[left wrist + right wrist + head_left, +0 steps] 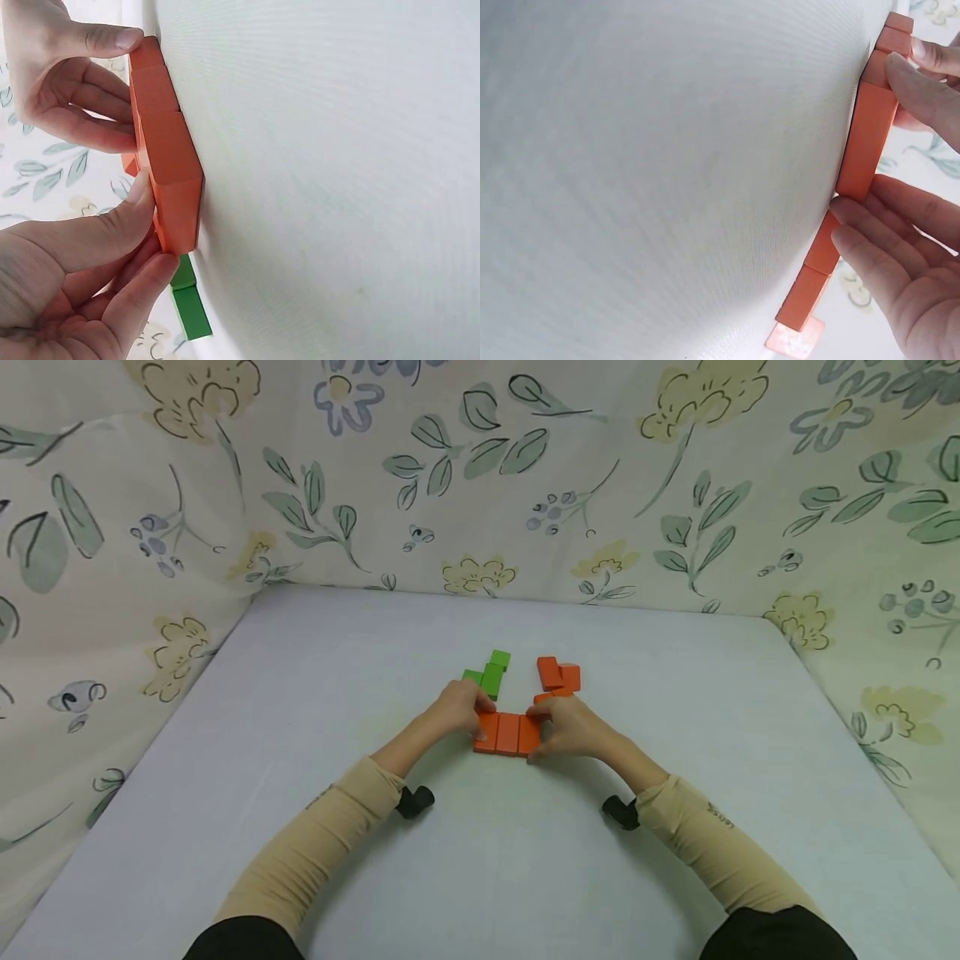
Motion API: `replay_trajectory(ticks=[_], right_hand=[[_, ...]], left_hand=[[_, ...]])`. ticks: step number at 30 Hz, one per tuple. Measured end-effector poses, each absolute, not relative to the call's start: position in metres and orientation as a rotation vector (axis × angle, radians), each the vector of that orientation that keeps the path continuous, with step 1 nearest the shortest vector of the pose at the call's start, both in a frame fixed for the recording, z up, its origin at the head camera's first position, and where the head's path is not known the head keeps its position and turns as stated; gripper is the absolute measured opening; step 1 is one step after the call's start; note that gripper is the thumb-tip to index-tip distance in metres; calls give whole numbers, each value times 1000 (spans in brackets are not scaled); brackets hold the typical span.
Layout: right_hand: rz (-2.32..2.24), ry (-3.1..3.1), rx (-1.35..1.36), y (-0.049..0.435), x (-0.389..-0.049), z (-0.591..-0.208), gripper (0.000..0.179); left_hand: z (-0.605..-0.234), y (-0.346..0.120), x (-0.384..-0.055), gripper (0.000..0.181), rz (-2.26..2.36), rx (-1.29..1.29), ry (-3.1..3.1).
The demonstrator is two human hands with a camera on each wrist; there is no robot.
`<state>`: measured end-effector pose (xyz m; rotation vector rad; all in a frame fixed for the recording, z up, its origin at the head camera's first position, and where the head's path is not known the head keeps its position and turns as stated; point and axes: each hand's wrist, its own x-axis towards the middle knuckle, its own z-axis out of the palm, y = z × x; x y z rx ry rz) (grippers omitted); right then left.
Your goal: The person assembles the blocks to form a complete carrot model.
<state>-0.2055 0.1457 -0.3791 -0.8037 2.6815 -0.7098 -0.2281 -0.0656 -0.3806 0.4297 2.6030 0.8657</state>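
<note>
Three orange blocks lie side by side in a row on the white table. My left hand pinches the left end block, thumb on its top and fingertips at its far end. At the other end, my right hand spans the right end block, thumb at the near end and fingers at the far end. Just beyond the left hand, green blocks form a stepped group, partly covered by that hand. More orange blocks lie beyond the right hand, the nearest partly hidden by its fingers.
A white cloth covers the table. Floral fabric hangs along its back and sides. A small black device sits at the left wrist and another at the right, both low over the tabletop.
</note>
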Motion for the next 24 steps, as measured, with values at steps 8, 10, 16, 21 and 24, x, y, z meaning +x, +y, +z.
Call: replay_trajectory(ticks=[8,10,16,21,24], right_hand=[[-688,2680,-794,146,-206,-379,59],[-684,2676,-802,146,-206,-379,59],[-661,2691,-806,145,-204,-380,60],[-640,2673,-802,147,-203,-373,65],[-672,2664,-770,154,-205,-366,63]], left_hand=[[-378,-66,-229,43,839,463,2613],[-378,-66,-229,43,820,476,2617],[-377,-65,-227,44,788,485,2624],[-373,-63,-225,44,768,479,2617],[-372,-63,-225,44,764,492,2607]])
